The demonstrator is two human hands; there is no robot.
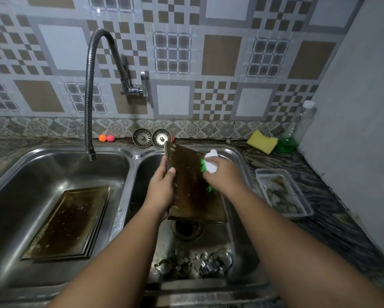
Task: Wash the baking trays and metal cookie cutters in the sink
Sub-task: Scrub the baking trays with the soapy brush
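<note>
Over the right basin of the steel sink (242,156) my left hand (162,187) grips the left edge of a dark, stained baking tray (188,192), tilted up with its far end raised. My right hand (222,174) holds a white-handled brush with green bristles (210,164), bristles pressed on the tray's right side. Stacked baking trays (68,223) lie flat in the left basin. Several metal cookie cutters (200,264) lie at the near end of the right basin.
A flexible tap (88,92) hangs over the left basin, no water running. Two sink strainers (152,137) and small coloured balls (106,138) sit on the back ledge. On the right counter are a yellow sponge (262,141), a clear bottle (302,123) and a clear plastic container (284,192).
</note>
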